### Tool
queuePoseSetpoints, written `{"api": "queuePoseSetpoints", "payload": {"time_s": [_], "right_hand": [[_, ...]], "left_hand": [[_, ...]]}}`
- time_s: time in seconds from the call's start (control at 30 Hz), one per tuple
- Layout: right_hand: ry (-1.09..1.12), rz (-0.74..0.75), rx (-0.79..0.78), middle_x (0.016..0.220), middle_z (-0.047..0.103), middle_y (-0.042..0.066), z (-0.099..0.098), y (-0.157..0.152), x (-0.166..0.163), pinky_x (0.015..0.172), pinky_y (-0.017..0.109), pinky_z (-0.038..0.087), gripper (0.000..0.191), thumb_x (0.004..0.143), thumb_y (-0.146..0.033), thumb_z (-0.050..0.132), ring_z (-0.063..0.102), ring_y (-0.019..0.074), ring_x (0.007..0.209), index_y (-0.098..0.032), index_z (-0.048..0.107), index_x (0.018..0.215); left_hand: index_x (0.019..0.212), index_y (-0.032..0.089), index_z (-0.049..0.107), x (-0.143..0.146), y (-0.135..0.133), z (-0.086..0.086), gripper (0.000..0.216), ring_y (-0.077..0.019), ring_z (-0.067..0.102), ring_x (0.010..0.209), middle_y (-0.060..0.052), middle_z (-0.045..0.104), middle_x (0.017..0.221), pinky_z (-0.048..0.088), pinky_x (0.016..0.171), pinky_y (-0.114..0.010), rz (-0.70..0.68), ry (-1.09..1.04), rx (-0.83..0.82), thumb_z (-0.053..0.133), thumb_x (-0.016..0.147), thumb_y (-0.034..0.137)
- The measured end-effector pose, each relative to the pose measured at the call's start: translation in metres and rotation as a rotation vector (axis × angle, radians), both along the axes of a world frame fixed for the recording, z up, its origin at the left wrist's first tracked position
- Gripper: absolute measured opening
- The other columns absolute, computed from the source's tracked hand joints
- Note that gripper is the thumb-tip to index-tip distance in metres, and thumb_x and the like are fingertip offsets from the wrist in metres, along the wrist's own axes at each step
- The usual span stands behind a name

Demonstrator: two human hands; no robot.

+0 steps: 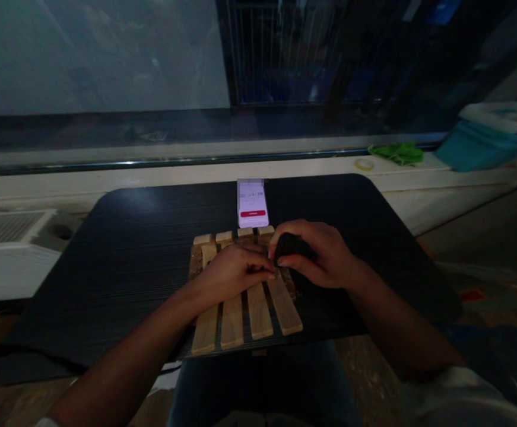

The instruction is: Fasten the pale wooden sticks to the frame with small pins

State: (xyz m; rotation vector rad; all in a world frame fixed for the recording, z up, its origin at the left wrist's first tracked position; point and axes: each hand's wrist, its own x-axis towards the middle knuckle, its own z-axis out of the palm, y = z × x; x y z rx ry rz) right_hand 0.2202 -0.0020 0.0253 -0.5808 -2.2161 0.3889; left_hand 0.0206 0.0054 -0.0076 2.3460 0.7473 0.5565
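A slatted wooden board lies on a dark table in front of me. Both my hands rest over its upper half. My right hand is curled around a small dark object. My left hand lies on the slats with its fingertips pinched together, touching the lower edge of that dark object. What the left fingers pinch is too small and dark to name. A lit phone stands just beyond the board.
A window with a sill runs behind the table. On the sill at the right are a teal lidded box, a green crumpled thing and a tape roll. A white vent unit sits at the left.
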Motion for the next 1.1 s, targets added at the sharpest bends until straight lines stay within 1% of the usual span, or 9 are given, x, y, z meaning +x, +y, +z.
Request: {"api": "queuePoseSetpoints", "payload": {"time_s": [0.1, 0.23, 0.47, 0.57, 0.67, 0.77, 0.93, 1.03, 1.1], "right_hand": [[0.034, 0.012, -0.006, 0.080, 0.067, 0.001, 0.000, -0.001, 0.001, 0.066, 0.021, 0.050, 0.021, 0.091, -0.034, 0.052, 0.066, 0.0101, 0.070, -0.018, 0.051, 0.104], [0.087, 0.043, -0.064, 0.081, 0.066, 0.000, 0.000, -0.001, 0.002, 0.067, 0.021, 0.050, 0.019, 0.090, -0.031, 0.054, 0.065, 0.0091, 0.072, -0.019, 0.051, 0.104], [0.157, 0.062, -0.131, 0.086, 0.067, 0.002, -0.002, 0.000, 0.002, 0.070, 0.021, 0.053, 0.023, 0.088, -0.028, 0.059, 0.066, 0.0096, 0.077, -0.018, 0.052, 0.107], [0.168, 0.069, -0.136, 0.085, 0.068, 0.001, -0.003, 0.000, 0.003, 0.069, 0.021, 0.053, 0.024, 0.087, -0.027, 0.060, 0.066, 0.0093, 0.076, -0.018, 0.053, 0.107], [0.170, 0.066, -0.136, 0.086, 0.068, 0.000, -0.004, 0.001, 0.004, 0.071, 0.021, 0.053, 0.027, 0.085, -0.024, 0.062, 0.067, 0.0092, 0.077, -0.019, 0.053, 0.110], [0.174, 0.063, -0.152, 0.087, 0.068, 0.000, -0.005, 0.002, 0.004, 0.070, 0.021, 0.054, 0.030, 0.085, -0.022, 0.061, 0.067, 0.0090, 0.077, -0.019, 0.053, 0.114], [0.212, 0.072, -0.156, 0.091, 0.068, 0.001, -0.008, 0.005, 0.004, 0.071, 0.022, 0.054, 0.037, 0.085, -0.022, 0.062, 0.068, 0.0094, 0.079, -0.021, 0.052, 0.120], [0.236, 0.075, -0.155, 0.093, 0.068, 0.001, -0.011, 0.008, 0.005, 0.070, 0.023, 0.055, 0.038, 0.085, -0.020, 0.062, 0.067, 0.0099, 0.080, -0.022, 0.052, 0.122], [0.246, 0.087, -0.126, 0.092, 0.069, 0.001, -0.013, 0.010, 0.005, 0.070, 0.024, 0.054, 0.036, 0.085, -0.019, 0.062, 0.067, 0.0101, 0.081, -0.022, 0.054, 0.120]], "left_hand": [[0.084, 0.019, 0.073, 0.000, 0.001, 0.000, 0.009, -0.0123, 0.065, 0.072, 0.000, 0.071, 0.082, 0.049, 0.067, -0.024, -0.008, -0.004, -0.014, 0.065, 0.083, 0.013], [0.086, 0.018, 0.072, -0.001, 0.001, 0.000, 0.009, -0.0126, 0.065, 0.074, 0.000, 0.071, 0.084, 0.049, 0.070, -0.025, -0.014, 0.005, -0.031, 0.066, 0.083, 0.013], [0.085, 0.017, 0.073, 0.000, 0.000, 0.003, 0.010, -0.0133, 0.065, 0.075, 0.000, 0.070, 0.084, 0.048, 0.069, -0.025, -0.001, 0.037, -0.076, 0.066, 0.081, 0.011], [0.085, 0.017, 0.073, -0.001, 0.001, 0.002, 0.009, -0.0147, 0.065, 0.078, -0.002, 0.070, 0.086, 0.047, 0.070, -0.026, -0.004, 0.055, -0.058, 0.066, 0.081, 0.012], [0.088, 0.017, 0.072, -0.001, 0.002, 0.002, 0.010, -0.0130, 0.062, 0.071, -0.001, 0.069, 0.083, 0.047, 0.065, -0.025, -0.001, 0.064, -0.026, 0.065, 0.081, 0.013], [0.093, 0.017, 0.071, -0.003, 0.002, 0.007, 0.014, -0.0121, 0.060, 0.067, -0.001, 0.067, 0.082, 0.047, 0.064, -0.024, -0.007, 0.065, 0.017, 0.062, 0.083, 0.015], [0.094, 0.017, 0.072, -0.013, -0.001, 0.018, 0.018, -0.0166, 0.064, 0.086, -0.005, 0.069, 0.096, 0.050, 0.080, -0.029, -0.034, 0.103, 0.063, 0.056, 0.087, 0.019], [0.100, 0.021, 0.072, -0.019, -0.002, 0.017, 0.020, -0.0204, 0.060, 0.102, -0.005, 0.070, 0.105, 0.046, 0.093, -0.036, -0.109, 0.093, 0.088, 0.057, 0.088, 0.021], [0.102, 0.021, 0.072, -0.022, -0.002, 0.014, 0.022, -0.0209, 0.058, 0.105, -0.005, 0.070, 0.108, 0.044, 0.095, -0.038, -0.142, 0.063, 0.109, 0.055, 0.089, 0.020]]}}
